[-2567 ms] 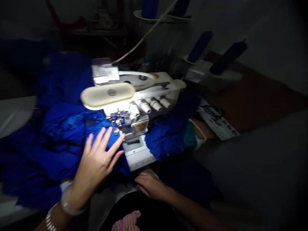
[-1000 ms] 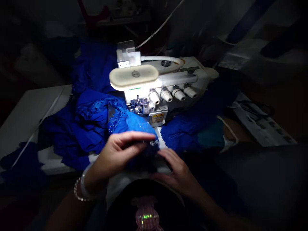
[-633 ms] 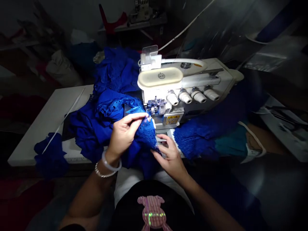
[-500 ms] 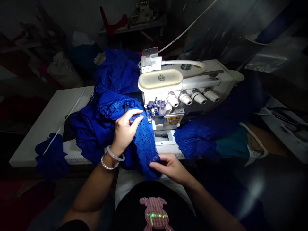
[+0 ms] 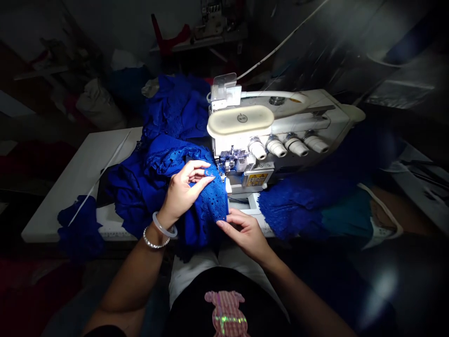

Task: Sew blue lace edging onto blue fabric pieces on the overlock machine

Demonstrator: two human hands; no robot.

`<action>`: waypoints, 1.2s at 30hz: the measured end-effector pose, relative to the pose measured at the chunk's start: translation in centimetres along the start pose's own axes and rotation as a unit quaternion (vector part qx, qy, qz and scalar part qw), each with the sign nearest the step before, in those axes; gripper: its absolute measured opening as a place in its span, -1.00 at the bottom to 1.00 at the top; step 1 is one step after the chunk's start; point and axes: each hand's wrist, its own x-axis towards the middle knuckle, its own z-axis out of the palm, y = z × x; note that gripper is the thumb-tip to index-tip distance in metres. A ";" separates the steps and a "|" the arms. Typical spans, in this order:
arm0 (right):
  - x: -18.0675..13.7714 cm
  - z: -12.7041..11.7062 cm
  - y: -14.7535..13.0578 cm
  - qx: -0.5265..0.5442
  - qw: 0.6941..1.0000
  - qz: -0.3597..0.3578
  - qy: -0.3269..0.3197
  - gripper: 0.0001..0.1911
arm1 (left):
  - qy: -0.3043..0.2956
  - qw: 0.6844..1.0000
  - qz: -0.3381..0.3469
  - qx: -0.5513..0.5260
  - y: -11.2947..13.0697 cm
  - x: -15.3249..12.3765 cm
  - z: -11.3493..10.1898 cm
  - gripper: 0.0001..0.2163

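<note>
Blue lace fabric (image 5: 212, 201) runs from the presser foot of a white overlock sewing machine (image 5: 242, 121) down toward my lap. Close to the foot, my left hand (image 5: 187, 187) pinches a fold of the lace between thumb and fingers; a pale bangle and a beaded bracelet circle that wrist. My right hand (image 5: 243, 231) grips the fabric's right edge lower down, thumb on top. The machine's lamp brightly lights the sewing area. More of the blue fabric lies bunched on the table left of the machine.
Another blue lace piece (image 5: 291, 203) lies right of the machine beside teal cloth (image 5: 342, 215). At the left, a white strip (image 5: 100, 178) crosses the white table (image 5: 59, 187) above a blue scrap (image 5: 80, 229). A second sewing machine (image 5: 212, 21) stands in the dark background.
My right hand has moved up along the fabric edge, and the lace below has shifted up and folded. My left hand now pinches a fold near the foot. The whole view has shifted slightly.
</note>
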 end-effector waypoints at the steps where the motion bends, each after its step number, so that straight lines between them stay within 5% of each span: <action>1: -0.3 -0.1 -0.1 -0.001 1.000 0.003 0.002 -0.74 | 0.005 1.000 -0.002 0.005 0.0 0.0 0.1 -0.76; 10: -1.0 -0.1 0.1 0.000 1.000 0.015 0.019 -0.70 | 0.010 0.999 0.027 0.017 0.1 -0.4 0.5 -0.76; 19: -0.6 0.2 0.1 0.018 0.999 0.035 0.034 -0.71 | 0.058 0.982 0.090 0.156 0.1 -0.8 1.2 -0.85; 25: 0.7 0.2 -0.3 0.059 0.996 0.047 0.054 -0.79 | -0.052 0.933 0.184 0.303 0.8 -2.0 0.9 -0.76; 31: 1.1 -1.2 -2.3 0.064 0.991 0.078 -0.089 -0.18 | -0.100 0.911 0.234 0.325 0.6 -4.1 0.3 -0.59; 36: 0.4 -1.6 -3.5 -0.043 0.991 0.083 -0.095 -0.13 | -0.089 0.909 0.258 0.316 0.3 -4.4 0.5 -0.64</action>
